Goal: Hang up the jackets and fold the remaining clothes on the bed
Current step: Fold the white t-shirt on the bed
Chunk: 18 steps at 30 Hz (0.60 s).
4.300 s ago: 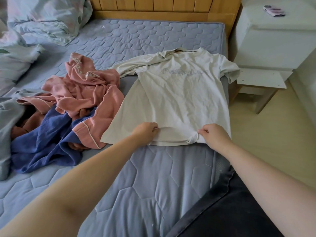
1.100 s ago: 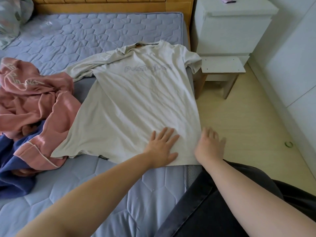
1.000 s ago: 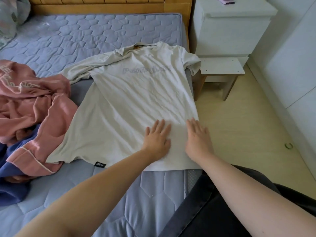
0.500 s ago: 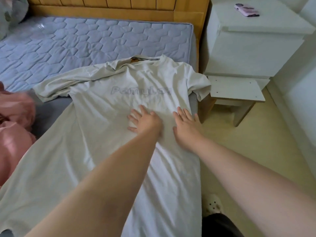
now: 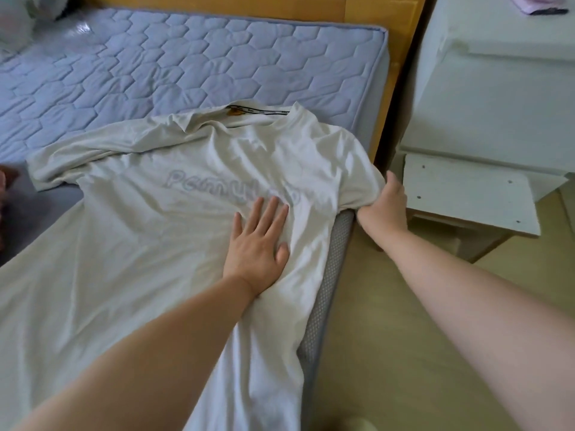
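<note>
Cream T-shirt (image 5: pixel 155 244) flat on bed | left hand (image 5: pixel 258 241) spread, pressing chest | right hand (image 5: pixel 384 209) gripping sleeve

Outlined lettering (image 5: pixel 199 185) starting "Pem" is printed across the chest of the T-shirt (image 5: pixel 149 250), its end covered by the left hand (image 5: pixel 258 241). The print on the neck tape (image 5: pixel 264 111) cannot be read.

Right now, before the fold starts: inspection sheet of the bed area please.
Surface: blue quilted mattress, wooden headboard behind it.
Job's things: pale grey short-sleeved T-shirt spread front up, collar toward the headboard.
Clutter: pink fabric, only a sliver at the left edge.
Grippers: left hand flat, pressing the shirt's chest; right hand grips the sleeve at the mattress edge.
Cables: nothing seen.
Surroundings: white bedside cabinet, pale wooden floor.
</note>
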Tool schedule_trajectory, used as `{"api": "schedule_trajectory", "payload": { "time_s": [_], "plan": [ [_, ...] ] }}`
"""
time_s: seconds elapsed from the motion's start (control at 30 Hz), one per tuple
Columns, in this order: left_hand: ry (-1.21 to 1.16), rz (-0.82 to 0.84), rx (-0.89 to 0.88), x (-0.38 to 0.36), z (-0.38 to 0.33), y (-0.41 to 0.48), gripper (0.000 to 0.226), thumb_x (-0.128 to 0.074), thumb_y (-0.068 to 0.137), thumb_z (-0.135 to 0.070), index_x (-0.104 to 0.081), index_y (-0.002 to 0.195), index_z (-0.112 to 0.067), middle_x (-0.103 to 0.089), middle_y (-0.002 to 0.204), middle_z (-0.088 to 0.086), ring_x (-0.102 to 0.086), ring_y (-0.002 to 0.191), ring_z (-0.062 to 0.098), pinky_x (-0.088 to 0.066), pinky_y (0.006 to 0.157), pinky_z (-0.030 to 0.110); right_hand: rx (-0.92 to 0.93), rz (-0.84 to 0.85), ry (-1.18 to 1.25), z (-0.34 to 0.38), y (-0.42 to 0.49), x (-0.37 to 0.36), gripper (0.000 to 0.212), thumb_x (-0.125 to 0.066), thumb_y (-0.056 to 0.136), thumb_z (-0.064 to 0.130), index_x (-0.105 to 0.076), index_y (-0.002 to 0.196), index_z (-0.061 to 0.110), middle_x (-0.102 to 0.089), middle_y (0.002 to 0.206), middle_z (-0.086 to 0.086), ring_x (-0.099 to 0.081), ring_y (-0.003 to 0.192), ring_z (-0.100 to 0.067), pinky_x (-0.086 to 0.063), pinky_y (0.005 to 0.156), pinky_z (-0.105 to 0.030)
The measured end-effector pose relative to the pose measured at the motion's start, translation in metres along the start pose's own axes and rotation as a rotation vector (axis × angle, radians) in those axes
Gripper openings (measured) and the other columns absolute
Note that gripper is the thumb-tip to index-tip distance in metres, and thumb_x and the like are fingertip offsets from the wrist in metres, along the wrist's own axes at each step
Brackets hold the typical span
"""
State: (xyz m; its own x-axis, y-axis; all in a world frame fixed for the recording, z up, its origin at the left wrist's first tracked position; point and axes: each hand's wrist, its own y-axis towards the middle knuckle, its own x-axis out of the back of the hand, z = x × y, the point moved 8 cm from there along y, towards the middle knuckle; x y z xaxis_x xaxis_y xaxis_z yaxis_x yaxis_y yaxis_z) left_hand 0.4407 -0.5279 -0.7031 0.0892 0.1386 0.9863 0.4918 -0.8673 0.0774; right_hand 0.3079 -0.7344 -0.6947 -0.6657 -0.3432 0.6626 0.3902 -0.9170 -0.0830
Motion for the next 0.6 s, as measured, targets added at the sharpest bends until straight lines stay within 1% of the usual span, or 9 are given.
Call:
{"api": "schedule_trajectory", "payload": {
  "time_s": [0.07, 0.13, 0.2, 0.23, 0.3, 0.4, 0.47, 0.53, 0.6],
  "plan": [
    [0.008, 0.038, 0.006, -0.004, 0.001, 0.001, 0.071, -0.017, 0.084, -0.043, -0.012, 0.153, -0.026, -0.003, 0.160, -0.006, 0.006, 0.147, 0.017, -0.002, 0.119, 0.050, -0.048, 0.133, 0.073, 0.006, 0.014, -0.014, 0.078, -0.059, 0.079, 0.009, -0.023, 0.147, 0.021, -0.039, 0.144, -0.006, -0.038, 0.131, -0.028, -0.039, 0.105, -0.046],
    [-0.002, 0.059, 0.011, -0.005, 0.001, 0.002, 0.070, -0.019, 0.085, -0.043, -0.016, 0.153, -0.026, -0.007, 0.160, -0.005, 0.001, 0.148, 0.019, -0.006, 0.119, 0.052, -0.060, 0.219, -0.017, 0.009, 0.026, -0.018, 0.055, -0.055, 0.082, 0.011, -0.042, 0.135, 0.018, -0.053, 0.127, -0.008, -0.051, 0.117, -0.030, -0.046, 0.089, -0.038],
    [-0.007, 0.070, 0.022, -0.003, 0.002, 0.003, 0.069, -0.020, 0.085, -0.042, -0.019, 0.152, -0.026, -0.010, 0.160, -0.005, -0.002, 0.148, 0.019, -0.007, 0.119, 0.052, -0.095, 0.136, -0.120, 0.009, 0.040, -0.002, 0.023, -0.053, 0.088, 0.015, -0.059, 0.111, 0.013, -0.062, 0.108, -0.011, -0.059, 0.103, -0.032, -0.047, 0.080, -0.035],
    [-0.010, 0.078, 0.026, -0.003, 0.002, 0.003, 0.069, -0.021, 0.085, -0.041, -0.019, 0.152, -0.026, -0.010, 0.160, -0.005, -0.003, 0.148, 0.019, -0.006, 0.119, 0.051, -0.147, 0.063, -0.162, 0.005, 0.046, 0.011, 0.016, -0.051, 0.091, 0.015, -0.062, 0.102, 0.011, -0.063, 0.103, -0.012, -0.060, 0.099, -0.033, -0.048, 0.079, -0.036],
    [-0.008, 0.097, 0.032, -0.004, 0.002, 0.002, 0.069, -0.022, 0.085, -0.040, -0.020, 0.152, -0.026, -0.010, 0.160, -0.005, -0.003, 0.148, 0.019, -0.006, 0.118, 0.050, -0.253, -0.070, -0.267, -0.003, 0.049, 0.031, 0.018, -0.047, 0.094, 0.011, -0.062, 0.103, 0.007, -0.063, 0.107, -0.015, -0.058, 0.100, -0.035, -0.049, 0.086, -0.041],
    [-0.005, 0.123, 0.051, -0.005, 0.003, 0.004, 0.068, -0.024, 0.085, -0.039, -0.023, 0.151, -0.025, -0.013, 0.160, -0.004, -0.007, 0.148, 0.020, -0.008, 0.117, 0.052, -0.261, -0.161, -0.313, -0.001, 0.047, 0.044, 0.022, -0.049, 0.093, 0.006, -0.061, 0.111, 0.002, -0.060, 0.113, -0.017, -0.057, 0.103, -0.035, -0.049, 0.089, -0.041],
    [0.000, 0.136, 0.058, -0.005, 0.001, 0.004, 0.067, -0.026, 0.084, -0.037, -0.029, 0.150, -0.022, -0.017, 0.159, -0.002, -0.012, 0.147, 0.022, -0.011, 0.117, 0.054, -0.288, -0.141, -0.201, 0.002, 0.043, 0.044, 0.025, -0.050, 0.092, 0.005, -0.057, 0.116, 0.002, -0.056, 0.120, -0.017, -0.056, 0.107, -0.034, -0.048, 0.086, -0.037],
    [-0.003, 0.154, 0.067, -0.002, -0.002, 0.003, 0.069, -0.024, 0.082, -0.036, -0.035, 0.147, -0.017, -0.022, 0.158, 0.000, -0.016, 0.147, 0.024, -0.010, 0.117, 0.053, -0.320, -0.082, -0.089, 0.006, 0.042, 0.040, 0.029, -0.046, 0.094, 0.004, -0.054, 0.121, 0.002, -0.056, 0.123, -0.017, -0.055, 0.111, -0.033, -0.043, 0.080, -0.034],
    [-0.044, 0.139, 0.144, 0.002, -0.007, 0.007, 0.072, -0.020, 0.078, -0.037, -0.044, 0.142, -0.014, -0.033, 0.154, 0.002, -0.024, 0.144, 0.026, -0.009, 0.118, 0.051, -0.267, -0.003, -0.004, 0.017, 0.042, 0.035, 0.031, -0.039, 0.095, 0.004, -0.054, 0.123, 0.001, -0.058, 0.122, -0.017, -0.055, 0.108, -0.031, -0.038, 0.075, -0.030]
  ]
}}
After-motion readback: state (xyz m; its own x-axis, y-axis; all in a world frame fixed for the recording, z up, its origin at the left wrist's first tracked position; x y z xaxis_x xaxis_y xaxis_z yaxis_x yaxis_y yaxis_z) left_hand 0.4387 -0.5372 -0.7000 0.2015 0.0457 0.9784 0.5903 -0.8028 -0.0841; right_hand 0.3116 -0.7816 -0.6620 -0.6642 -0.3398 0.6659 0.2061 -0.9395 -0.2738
